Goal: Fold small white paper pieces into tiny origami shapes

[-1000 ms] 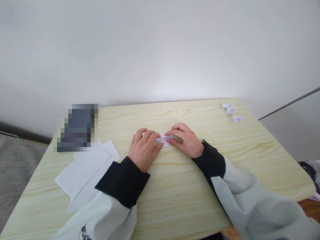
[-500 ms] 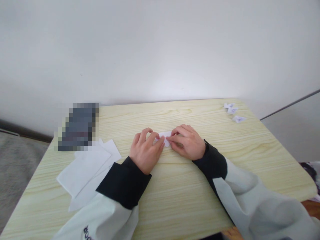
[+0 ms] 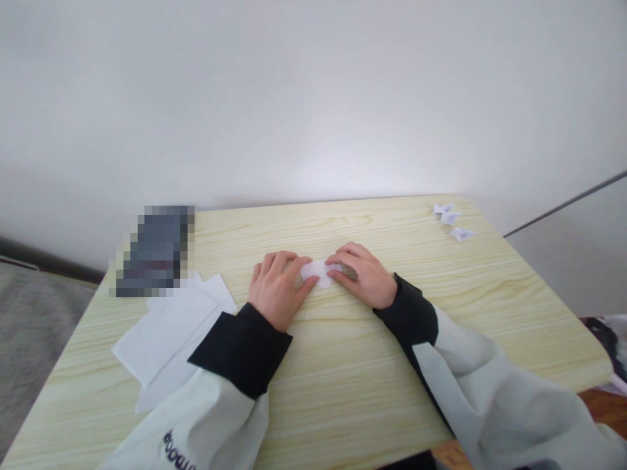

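Observation:
A small piece of folded white paper [image 3: 319, 269] lies between my hands near the middle of the table. My left hand [image 3: 277, 287] grips its left end, thumb along the near edge and forefinger at the far side. At the right end, the thumb and forefinger of my right hand [image 3: 365, 277] pinch the same paper. A small flap juts from its near edge between the two thumbs. The exact folds are too small to make out.
Flat white paper sheets [image 3: 169, 333] overlap at the left, beside a dark blurred-out object [image 3: 157, 248]. Several small folded paper shapes [image 3: 461, 234] stand at the far right. A white wall [image 3: 313, 98] rises behind the wooden table [image 3: 343, 391].
My fingertips have moved apart from the paper's middle toward its two ends, so more of the paper shows. The view has shifted slightly.

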Demonstrator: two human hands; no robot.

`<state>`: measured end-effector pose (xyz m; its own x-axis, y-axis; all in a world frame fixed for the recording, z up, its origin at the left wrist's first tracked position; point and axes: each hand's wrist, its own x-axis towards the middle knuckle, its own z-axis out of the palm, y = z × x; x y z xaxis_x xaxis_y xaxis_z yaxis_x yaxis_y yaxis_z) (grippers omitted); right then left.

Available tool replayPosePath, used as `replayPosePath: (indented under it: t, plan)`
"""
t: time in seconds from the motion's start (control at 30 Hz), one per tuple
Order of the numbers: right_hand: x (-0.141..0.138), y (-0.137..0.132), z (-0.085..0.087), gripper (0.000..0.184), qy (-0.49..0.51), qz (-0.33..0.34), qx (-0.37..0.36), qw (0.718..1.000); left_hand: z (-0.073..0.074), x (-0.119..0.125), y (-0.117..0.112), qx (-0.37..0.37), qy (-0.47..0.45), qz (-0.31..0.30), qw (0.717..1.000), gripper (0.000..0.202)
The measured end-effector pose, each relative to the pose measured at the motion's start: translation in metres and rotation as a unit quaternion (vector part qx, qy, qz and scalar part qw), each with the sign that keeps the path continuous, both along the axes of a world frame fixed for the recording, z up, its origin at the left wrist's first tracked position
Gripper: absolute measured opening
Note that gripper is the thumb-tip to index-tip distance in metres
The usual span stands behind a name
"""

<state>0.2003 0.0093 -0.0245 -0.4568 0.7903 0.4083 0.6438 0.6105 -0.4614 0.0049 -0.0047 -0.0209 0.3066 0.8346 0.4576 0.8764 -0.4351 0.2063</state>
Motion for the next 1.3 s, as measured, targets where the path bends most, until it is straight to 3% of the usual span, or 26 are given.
replayPosePath:
  t: [0.3,0.43,0.53,0.63,0.73,0.83,0.9,0.97,1.3]
  plan:
    - [0.002,0.001,0.0,0.011,0.038,0.018,-0.053,0.998,-0.003,-0.002,0.002,-0.07,-0.06,-0.045,0.995,0.024]
    - [0.005,0.002,-0.001,0.011,0.053,0.04,-0.058,0.996,-0.001,-0.001,0.002,-0.086,-0.059,-0.047,0.993,0.034]
    - [0.005,0.002,0.0,0.008,0.077,0.052,-0.048,0.995,0.001,-0.001,0.002,-0.091,-0.083,-0.072,0.99,0.03]
    - [0.003,-0.001,0.004,0.004,0.106,0.066,-0.036,0.992,0.002,-0.001,0.003,-0.125,-0.141,-0.091,0.978,0.023]
    - [-0.001,-0.005,0.007,0.004,0.121,0.077,-0.031,0.989,0.004,0.0,0.003,-0.184,-0.21,-0.068,0.958,0.022]
    - [-0.004,-0.009,0.008,0.011,0.147,0.046,-0.033,0.988,0.008,0.001,0.001,-0.215,-0.262,-0.055,0.939,0.02]
    - [-0.005,-0.01,0.009,0.019,0.158,0.022,-0.047,0.986,0.01,0.001,0.0,-0.218,-0.277,-0.064,0.933,0.018]
    - [-0.006,-0.011,0.01,0.013,0.136,0.026,-0.053,0.989,0.011,0.001,-0.001,-0.218,-0.282,-0.076,0.931,0.018]
    - [-0.005,-0.009,0.004,0.014,0.062,0.052,0.037,0.996,0.015,0.005,-0.006,-0.201,-0.251,-0.057,0.945,0.019]
